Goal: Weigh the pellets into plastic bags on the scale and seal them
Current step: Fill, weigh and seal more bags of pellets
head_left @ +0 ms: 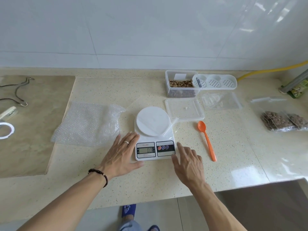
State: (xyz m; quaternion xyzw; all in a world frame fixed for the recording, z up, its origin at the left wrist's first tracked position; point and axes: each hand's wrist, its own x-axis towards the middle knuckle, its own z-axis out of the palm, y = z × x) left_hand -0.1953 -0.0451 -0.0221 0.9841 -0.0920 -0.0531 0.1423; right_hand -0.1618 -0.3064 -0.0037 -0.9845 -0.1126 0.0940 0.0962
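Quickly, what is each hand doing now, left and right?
Left hand: open, fingers straight, touching the scale.
Right hand: open, fingers beside the scale, holding nothing.

Your white scale point(155, 144) sits near the front middle of the counter, its round platform at the far end and its lit display facing you. An empty clear plastic bag point(168, 130) lies draped over the platform, spilling to the right. Far right of the scale stands an open clear tub point(181, 84) partly filled with brown pellets point(180, 83); its lid point(184, 110) lies flat just in front. More empty bags point(220, 100) lie right of the lid. Two filled bags point(283, 122) lie flat at the far right edge.
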